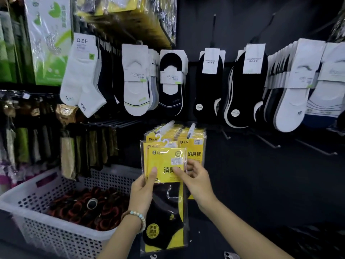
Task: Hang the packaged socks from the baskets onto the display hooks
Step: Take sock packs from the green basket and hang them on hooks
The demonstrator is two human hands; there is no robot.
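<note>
A small stack of yellow packaged socks (164, 161) with black socks inside is held up in front of the display wall. My left hand (144, 186) grips the stack's left edge, thumb on the front card. My right hand (196, 176) pinches the front pack's right edge between thumb and fingers. Their white plastic hangers (162, 140) sit just below two white-tipped display hooks (168, 126) that carry more yellow packs (194, 146). A white perforated basket (56, 208) at lower left holds dark and red sock bundles.
Rows of white and black ankle socks (136, 81) hang on hooks above. Bare metal hooks (268, 143) stick out of the dark panel at the right. Green and brown goods (67, 156) hang on the left racks.
</note>
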